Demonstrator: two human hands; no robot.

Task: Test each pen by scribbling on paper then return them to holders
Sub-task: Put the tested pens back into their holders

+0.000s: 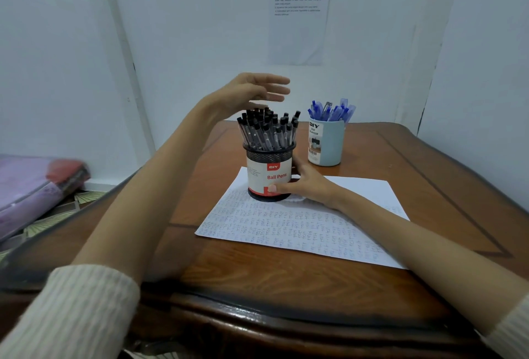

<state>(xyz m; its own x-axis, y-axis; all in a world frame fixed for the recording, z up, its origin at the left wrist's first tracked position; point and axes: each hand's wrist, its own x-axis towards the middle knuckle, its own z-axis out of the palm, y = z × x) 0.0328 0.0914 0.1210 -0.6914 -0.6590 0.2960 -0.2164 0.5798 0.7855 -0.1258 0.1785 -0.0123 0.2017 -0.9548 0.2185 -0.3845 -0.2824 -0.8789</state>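
Wooden surface (pixel 286 278) with scribbled paper (pixel 300 227) and two pen holders.
The black mesh holder (pixel 267 175), full of black pens (pixel 266 129), stands on the paper's far edge; the blue holder (pixel 329 143) of blue pens (pixel 332 110) stands behind it. The right hand (pixel 306 184) grasps the mesh holder's base; the left hand (pixel 254 90) hovers released, fingers straight, over the black pens.

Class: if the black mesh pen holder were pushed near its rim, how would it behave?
The black mesh holder, packed with black pens splaying above its rim, looks top-heavy and may tip. Standing on the paper, it could drag the sheet. The right hand gripping its base should steady it.
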